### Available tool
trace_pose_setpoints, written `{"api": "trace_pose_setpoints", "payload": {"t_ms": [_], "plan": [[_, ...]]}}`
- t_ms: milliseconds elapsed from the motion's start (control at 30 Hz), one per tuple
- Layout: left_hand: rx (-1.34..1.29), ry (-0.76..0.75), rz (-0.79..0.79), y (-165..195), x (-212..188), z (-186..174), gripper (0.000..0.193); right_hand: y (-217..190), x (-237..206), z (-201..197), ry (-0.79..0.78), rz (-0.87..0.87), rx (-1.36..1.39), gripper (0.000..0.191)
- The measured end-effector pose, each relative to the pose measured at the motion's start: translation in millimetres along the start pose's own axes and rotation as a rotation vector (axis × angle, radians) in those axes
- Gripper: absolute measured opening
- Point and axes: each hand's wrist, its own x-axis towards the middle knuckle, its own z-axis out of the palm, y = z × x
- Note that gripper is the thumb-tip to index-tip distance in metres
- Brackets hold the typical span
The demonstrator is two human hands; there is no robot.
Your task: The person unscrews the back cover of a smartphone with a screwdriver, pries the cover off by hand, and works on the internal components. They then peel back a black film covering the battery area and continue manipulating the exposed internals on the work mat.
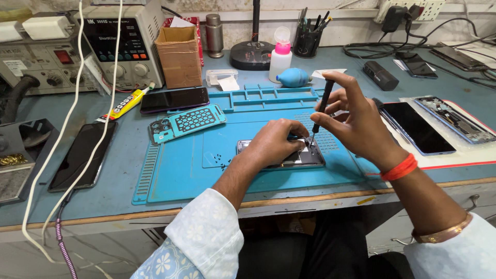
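An opened phone (309,157) lies flat on a blue work mat (181,170) near the table's front edge. My left hand (274,142) rests on top of it, fingers curled and pressing it down. My right hand (354,116) pinches a thin black screwdriver (321,106), held nearly upright, with its tip on the phone's upper right corner. A red thread band circles my right wrist.
A teal phone frame (187,122) and a dark phone (174,99) lie at the mat's back left. Another phone (81,154) lies left of the mat beside white cables. More phones (417,127) sit right. Power supplies, a cardboard box, bottle and blower stand behind.
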Motion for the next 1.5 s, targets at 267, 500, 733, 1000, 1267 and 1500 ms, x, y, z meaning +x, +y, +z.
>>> {"api": "trace_pose_setpoints", "payload": {"t_ms": [267, 500, 733, 1000, 1267, 1500], "plan": [[0.014, 0.004, 0.010, -0.9, 0.8, 0.6, 0.030, -0.3, 2.4, -3.9, -0.053, -0.107, 0.128, 0.068], [0.000, 0.002, 0.018, 0.1, -1.2, -0.2, 0.030, -6.8, 2.8, -0.9, 0.001, 0.031, -0.024, 0.073], [0.009, -0.003, -0.002, -0.2, -0.1, 0.2, 0.030, -10.7, 2.3, -5.9, -0.040, -0.016, 0.021, 0.071], [0.016, 0.003, 0.013, 0.1, -0.3, -0.9, 0.029, -12.3, 2.6, -5.5, -0.037, -0.005, 0.010, 0.071], [0.064, 0.003, 0.021, 1.9, -2.8, -0.7, 0.025, -5.0, -1.3, -9.8, 0.009, -0.014, 0.119, 0.072], [0.181, 0.018, 0.140, 8.8, -5.0, -0.9, 0.021, 8.1, -8.1, -8.6, 0.073, -0.001, 0.219, 0.074]]}}
